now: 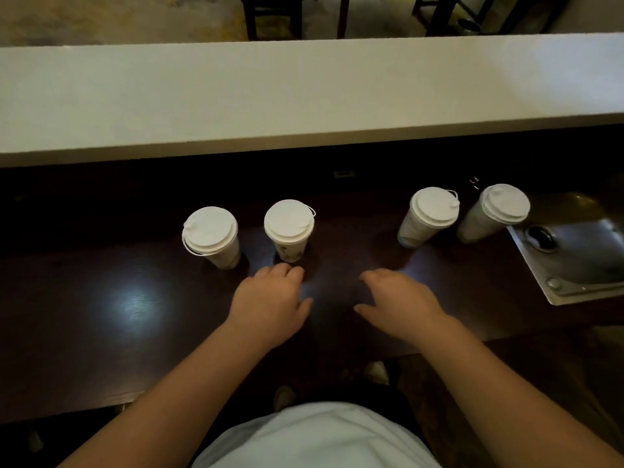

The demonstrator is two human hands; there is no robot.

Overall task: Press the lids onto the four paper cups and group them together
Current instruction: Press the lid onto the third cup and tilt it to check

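Standing in a row across the dark wooden table [101, 332] are four white paper cups, each with a white plastic lid seated on its rim. They form two pairs with a wide bare gap between the pairs. The far-left cup [212, 236] and the centre-left cup [289, 229] stand near each other but apart. The centre-right cup [429, 214] and the far-right cup [496, 211] stand close together; whether these two touch cannot be told. All four appear upright; the lean seen in the right pair matches the wide-angle lens.

Both hands are empty and hover low over the table in the gap, nearer the person than the cups. The left hand [270, 305] is palm down with fingers loosely curled, its fingertips just short of the base of the centre-left cup; contact cannot be confirmed. The right hand [398, 298] is palm down with fingers spread and relaxed, well apart from the centre-right cup.

Surroundings:
- A stainless steel sink [574, 258] is set into the table at the right edge, just beside the far-right cup, with a dark drain [540, 236] in its basin.
- A raised white counter ledge [304, 96] runs the full width behind the cups.
- Dark wooden chairs [273, 15] stand on the floor beyond the ledge.
- A bright light reflection [135, 302] lies on the table left of the hands.

Nothing lies on the table between the two cup pairs except the hands.
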